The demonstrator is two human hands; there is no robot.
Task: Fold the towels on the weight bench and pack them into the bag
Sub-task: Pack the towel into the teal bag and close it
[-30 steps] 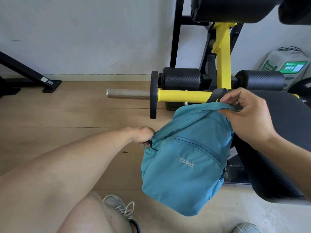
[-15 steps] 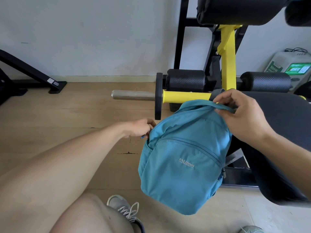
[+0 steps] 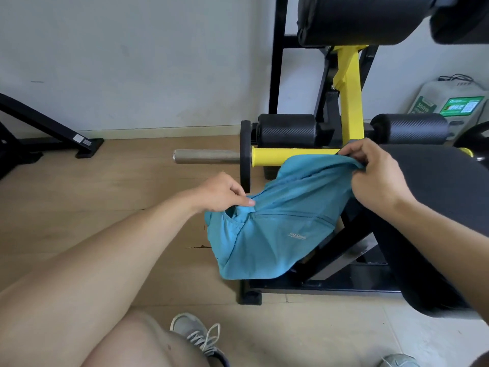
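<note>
A teal fabric bag [image 3: 267, 234] with small white lettering hangs in the air beside the black weight bench [image 3: 434, 197]. My right hand [image 3: 375, 178] grips the bag's top edge near the bench's front end. My left hand [image 3: 225, 193] pinches the bag's left side near a zipper, its fingers curled on the fabric. The bag lies tilted, stretched between the two hands. No towels are visible in this view.
A yellow bar [image 3: 291, 156] with a steel sleeve [image 3: 206, 156] and black foam rollers [image 3: 285, 129] stands behind the bag. The bench's black base frame [image 3: 317, 286] rests on the wooden floor. My grey shoe [image 3: 198, 337] is at the bottom. A black stand foot [image 3: 53, 136] is at left.
The bag has swung from hanging upright to a tilted, stretched position. My left hand has moved up and right along the bag's side; my right hand keeps hold of the top.
</note>
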